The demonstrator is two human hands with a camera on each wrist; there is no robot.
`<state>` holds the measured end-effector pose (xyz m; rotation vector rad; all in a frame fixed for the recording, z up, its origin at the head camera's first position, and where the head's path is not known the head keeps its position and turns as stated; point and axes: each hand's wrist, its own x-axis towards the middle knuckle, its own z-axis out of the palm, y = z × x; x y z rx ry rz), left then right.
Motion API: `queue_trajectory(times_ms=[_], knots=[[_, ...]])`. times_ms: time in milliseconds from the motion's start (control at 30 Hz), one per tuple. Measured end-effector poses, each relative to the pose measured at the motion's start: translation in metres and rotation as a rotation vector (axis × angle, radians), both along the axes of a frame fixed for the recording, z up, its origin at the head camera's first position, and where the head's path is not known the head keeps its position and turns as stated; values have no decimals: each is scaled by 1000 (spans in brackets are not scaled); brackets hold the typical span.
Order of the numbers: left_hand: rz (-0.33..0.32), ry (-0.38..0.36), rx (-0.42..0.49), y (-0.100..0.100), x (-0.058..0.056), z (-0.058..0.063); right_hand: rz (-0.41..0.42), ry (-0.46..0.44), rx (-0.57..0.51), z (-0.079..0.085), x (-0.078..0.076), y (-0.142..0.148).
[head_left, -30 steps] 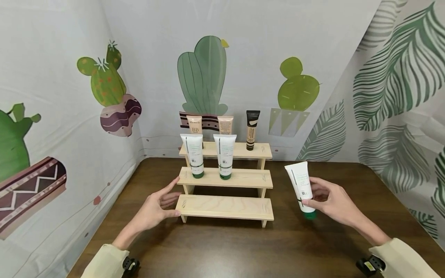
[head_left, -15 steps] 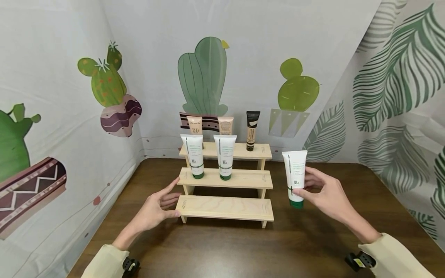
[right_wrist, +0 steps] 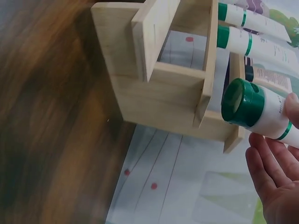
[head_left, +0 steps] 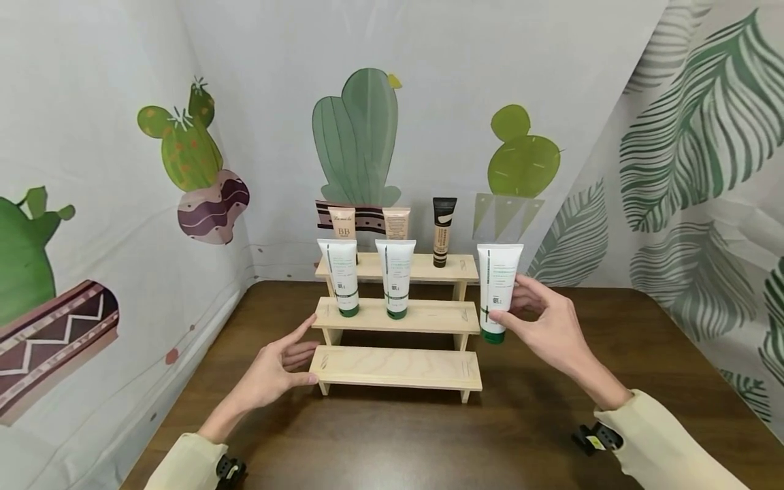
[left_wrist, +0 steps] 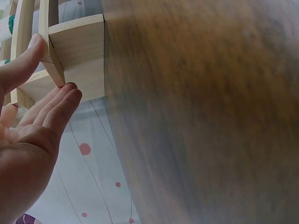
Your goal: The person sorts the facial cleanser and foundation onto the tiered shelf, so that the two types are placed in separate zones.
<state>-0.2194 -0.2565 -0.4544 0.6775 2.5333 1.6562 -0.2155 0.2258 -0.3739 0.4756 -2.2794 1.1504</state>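
A wooden three-step display stand [head_left: 397,364] stands on the table. My left hand [head_left: 272,371] touches its left end with straight fingers; the thumb lies at the bottom shelf, as the left wrist view of the hand [left_wrist: 32,140] confirms. Between thumb and fingers, my right hand [head_left: 551,327] pinches a white squeeze tube [head_left: 498,286], cap down, raised off the table by the middle shelf's right end. Its green cap [right_wrist: 243,102] faces the right wrist camera. Two matching white tubes, one left [head_left: 340,275] and one centre [head_left: 397,275], stand on the middle shelf.
On the top shelf stand a beige BB tube [head_left: 344,222], another beige tube [head_left: 397,221] and a slim black-topped tube [head_left: 441,231]. The brown table [head_left: 392,442] extends around the stand. Printed cloth [head_left: 441,82] hangs behind and at the sides.
My right hand has carried the white tube left and upward to the stand, turning it from tilted to nearly upright. My left hand has stayed at the stand's left end.
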Motion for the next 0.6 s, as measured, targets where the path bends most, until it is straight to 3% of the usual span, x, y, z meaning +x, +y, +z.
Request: queue_trajectory(times_ms=[367,600], knots=[[-2,-1,8,0,0,-1,26,-22,-67,0,-12,-27],[0,-1,5,0,-1,-1,66,20,-112,-4,-25,-42]])
